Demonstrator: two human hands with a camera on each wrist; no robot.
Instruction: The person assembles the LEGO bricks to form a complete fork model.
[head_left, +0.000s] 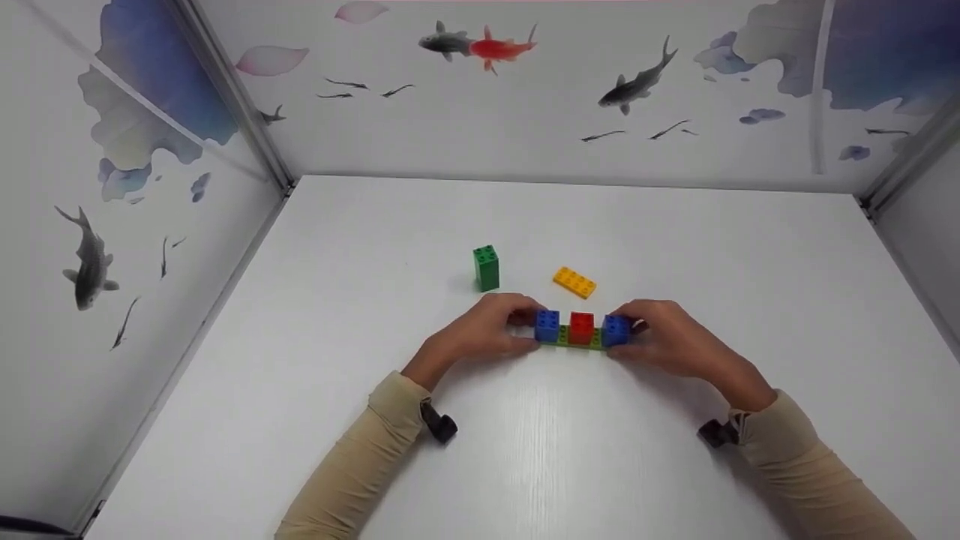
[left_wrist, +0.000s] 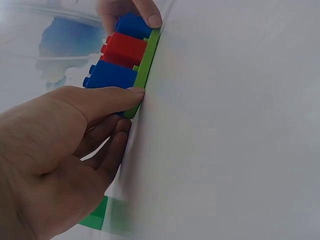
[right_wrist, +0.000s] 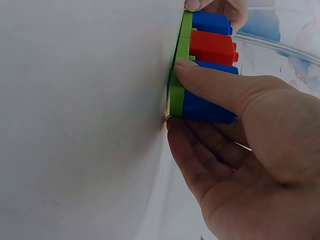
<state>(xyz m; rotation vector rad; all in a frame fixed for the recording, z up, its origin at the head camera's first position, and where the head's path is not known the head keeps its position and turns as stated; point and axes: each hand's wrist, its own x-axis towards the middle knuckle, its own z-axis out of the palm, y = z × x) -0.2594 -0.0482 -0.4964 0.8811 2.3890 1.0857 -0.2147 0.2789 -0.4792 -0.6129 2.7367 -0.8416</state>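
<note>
Low over the white table, a light green base (head_left: 562,335) carries a blue brick (head_left: 547,325) at each end and a red brick (head_left: 581,328) in the middle. A seam shows in the base beneath the red brick in the right wrist view. My left hand (head_left: 495,326) grips the left end, its thumb along the base's near side and its fingers behind. The right end, with the other blue brick (head_left: 616,329), is pinched between thumb and fingers of my right hand (head_left: 667,337).
Beyond my left hand a tall green block (head_left: 487,268) stands upright. A flat yellow plate (head_left: 574,282) lies behind the brick assembly. White panels (head_left: 540,142) printed with fish border the table (head_left: 360,232) at the back and sides.
</note>
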